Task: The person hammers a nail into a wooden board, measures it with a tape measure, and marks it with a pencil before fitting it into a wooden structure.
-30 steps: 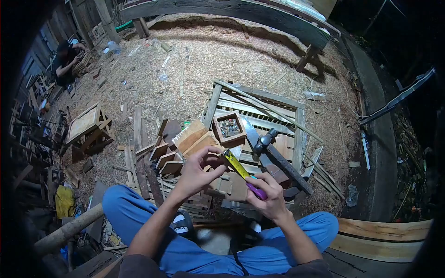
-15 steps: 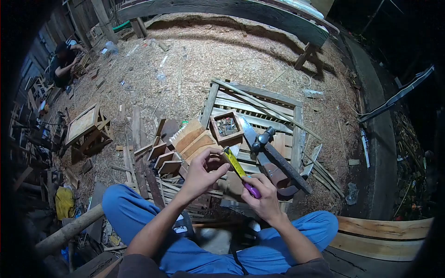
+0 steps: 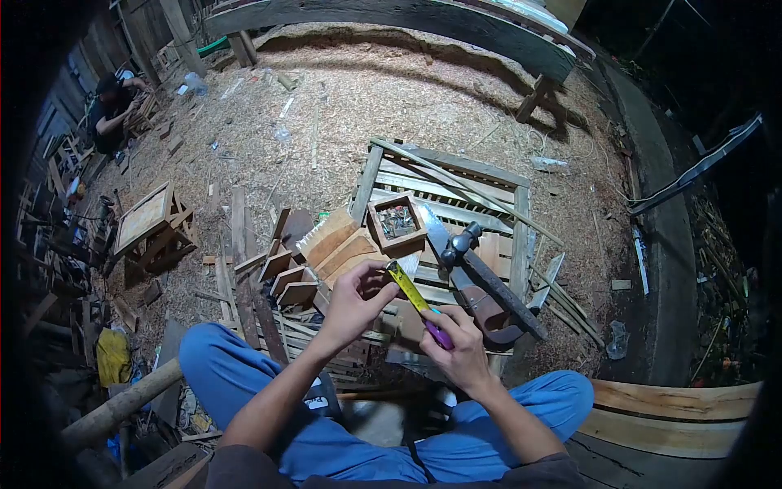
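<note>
A purple tape measure (image 3: 440,335) is in my right hand (image 3: 458,349), whose fingers are wrapped round it. Its yellow blade (image 3: 409,287) sticks out up and to the left. My left hand (image 3: 356,306) is at the blade's far end, thumb and fingers curled close to the tip; whether they touch it is hard to tell. Beyond my hands, a wooden box (image 3: 397,223) of small metal pieces, cut wooden pieces (image 3: 336,244), a hammer (image 3: 497,281) and a handsaw (image 3: 468,285) lie on a slatted wooden frame (image 3: 521,236).
Small angled wood pieces (image 3: 293,277) stand left of the frame. A small wooden stool (image 3: 147,220) is further left. Another person (image 3: 112,114) crouches at the upper left. A long beam (image 3: 391,18) crosses the top, and planks (image 3: 668,416) lie at the right.
My hands and the tape measure have shifted very slightly; the hold on the tape measure is the same.
</note>
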The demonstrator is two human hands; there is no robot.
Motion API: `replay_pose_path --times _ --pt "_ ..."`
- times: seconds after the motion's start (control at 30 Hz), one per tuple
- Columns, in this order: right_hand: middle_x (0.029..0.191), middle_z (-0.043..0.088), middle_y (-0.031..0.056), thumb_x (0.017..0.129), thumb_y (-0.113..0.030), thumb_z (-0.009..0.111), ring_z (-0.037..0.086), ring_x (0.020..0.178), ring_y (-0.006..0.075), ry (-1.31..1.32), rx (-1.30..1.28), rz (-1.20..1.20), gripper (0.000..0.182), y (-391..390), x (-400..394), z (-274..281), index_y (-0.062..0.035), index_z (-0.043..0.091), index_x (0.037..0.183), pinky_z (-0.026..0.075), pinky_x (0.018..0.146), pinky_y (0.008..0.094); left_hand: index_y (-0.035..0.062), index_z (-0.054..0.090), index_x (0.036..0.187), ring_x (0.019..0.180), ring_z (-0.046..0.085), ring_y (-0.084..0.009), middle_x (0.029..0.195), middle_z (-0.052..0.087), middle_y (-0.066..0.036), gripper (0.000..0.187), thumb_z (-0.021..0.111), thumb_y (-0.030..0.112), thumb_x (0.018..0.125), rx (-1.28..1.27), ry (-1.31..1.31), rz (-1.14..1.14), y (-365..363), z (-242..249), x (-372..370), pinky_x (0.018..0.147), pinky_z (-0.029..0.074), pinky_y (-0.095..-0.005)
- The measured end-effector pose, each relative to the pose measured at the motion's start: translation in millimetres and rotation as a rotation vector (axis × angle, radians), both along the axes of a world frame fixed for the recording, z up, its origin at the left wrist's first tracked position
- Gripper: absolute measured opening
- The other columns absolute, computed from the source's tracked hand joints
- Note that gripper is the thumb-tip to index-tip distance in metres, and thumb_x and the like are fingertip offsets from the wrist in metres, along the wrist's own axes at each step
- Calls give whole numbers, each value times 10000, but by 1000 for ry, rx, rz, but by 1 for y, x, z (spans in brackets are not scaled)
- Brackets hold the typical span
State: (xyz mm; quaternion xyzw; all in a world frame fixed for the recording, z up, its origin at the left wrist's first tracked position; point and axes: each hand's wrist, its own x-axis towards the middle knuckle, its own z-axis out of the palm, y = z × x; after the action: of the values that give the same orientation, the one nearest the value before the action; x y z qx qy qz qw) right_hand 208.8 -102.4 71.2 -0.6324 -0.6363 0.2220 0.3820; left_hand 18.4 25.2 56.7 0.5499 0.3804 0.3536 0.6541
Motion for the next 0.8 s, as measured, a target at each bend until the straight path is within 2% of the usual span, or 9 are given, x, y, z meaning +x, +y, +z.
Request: replay_pose_path --times 0.33,0.73,0.8 --pt "1171 679 209 876 -122 775 727 976 395 3 12 -14 386 -2 -4 -5 -68 721 1254 596 834 449 -36 638 1226 1032 713 -137 1089 743 -96 302 754 59 963 -10 -11 38 -2 0 1 934 585 -295" --pt "1162 680 226 857 -95 771 717 1008 400 33 41 -23 384 -3 -7 -5 -30 719 1233 587 871 450 -20 657 1208 988 710 -108 1061 762 -84 279 750 51 955 9 8 82 -6 8 4 877 581 -273" --pt "1160 680 225 857 -93 770 718 1007 396 46 46 -21 384 -4 -7 -7 -30 719 1233 587 870 448 -9 638 1252 1020 706 -122 1087 745 -79 323 761 64 962 -44 43 50 -6 10 3 952 571 -293"
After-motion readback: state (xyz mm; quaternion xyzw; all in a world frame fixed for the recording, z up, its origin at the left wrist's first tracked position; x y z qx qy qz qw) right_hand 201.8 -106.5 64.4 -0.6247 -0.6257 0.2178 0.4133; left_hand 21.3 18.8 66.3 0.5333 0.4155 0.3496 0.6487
